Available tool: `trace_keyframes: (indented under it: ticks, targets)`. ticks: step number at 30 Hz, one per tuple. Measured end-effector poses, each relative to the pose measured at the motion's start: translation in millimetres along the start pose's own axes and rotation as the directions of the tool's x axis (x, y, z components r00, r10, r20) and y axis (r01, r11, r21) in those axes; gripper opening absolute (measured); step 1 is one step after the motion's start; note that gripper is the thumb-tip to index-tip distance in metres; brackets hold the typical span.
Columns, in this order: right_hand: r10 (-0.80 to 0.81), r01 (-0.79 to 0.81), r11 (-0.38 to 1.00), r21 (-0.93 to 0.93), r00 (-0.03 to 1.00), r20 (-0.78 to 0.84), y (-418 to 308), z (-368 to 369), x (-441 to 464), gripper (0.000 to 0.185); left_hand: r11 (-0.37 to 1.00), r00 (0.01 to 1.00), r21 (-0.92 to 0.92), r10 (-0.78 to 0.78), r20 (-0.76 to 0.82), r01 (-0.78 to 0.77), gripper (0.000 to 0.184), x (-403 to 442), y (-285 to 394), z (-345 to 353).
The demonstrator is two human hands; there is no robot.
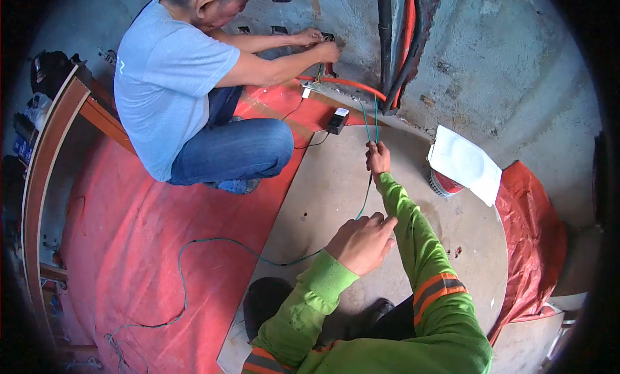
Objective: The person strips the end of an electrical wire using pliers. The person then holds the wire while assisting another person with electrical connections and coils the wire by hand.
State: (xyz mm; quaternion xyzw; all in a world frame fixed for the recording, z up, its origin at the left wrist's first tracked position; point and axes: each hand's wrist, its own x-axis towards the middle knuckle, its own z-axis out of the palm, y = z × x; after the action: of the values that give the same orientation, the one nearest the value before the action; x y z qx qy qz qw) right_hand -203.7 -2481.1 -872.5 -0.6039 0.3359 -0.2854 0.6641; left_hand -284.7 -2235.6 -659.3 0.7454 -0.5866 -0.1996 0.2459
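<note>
A thin green wire [219, 239] trails from the red sheet up to my hands. My left hand [361, 243] is curled round it, knuckles up; the wire enters at the fingers and comes out beside the wrist. Farther forward, my right hand [378, 158] is closed on the same wire. Beyond that hand, two strands run up to the foot of the wall, near the black and orange conduits [385, 51]. Both my arms are in green sleeves with orange and grey bands.
A person in a blue shirt [171, 83] squats at the left, both hands at a wall box. Near them is a small black device [338, 121]. A bucket [444, 183] with a white sheet [464, 161] stands at right. A wooden frame [40, 174] is at far left.
</note>
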Motion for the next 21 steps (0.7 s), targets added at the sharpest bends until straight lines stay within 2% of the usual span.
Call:
trace_keyframes:
  ticks: [10, 21]
  targets:
    - [0.039, -0.039, 0.999, 0.017, 0.999, 0.012, -1.5, 0.1, -1.0, 0.024, 1.0, 1.0, -0.001, -0.004, 0.01, 0.004, 0.031, 1.1, -0.9, 2.2]
    - [0.002, -0.003, 0.999, 0.047, 1.0, 0.025, 8.9, -2.3, 4.2, 0.024, 1.0, 1.0, 0.007, 0.0, -0.004, 0.0, 0.031, -0.1, 0.4, 0.9]
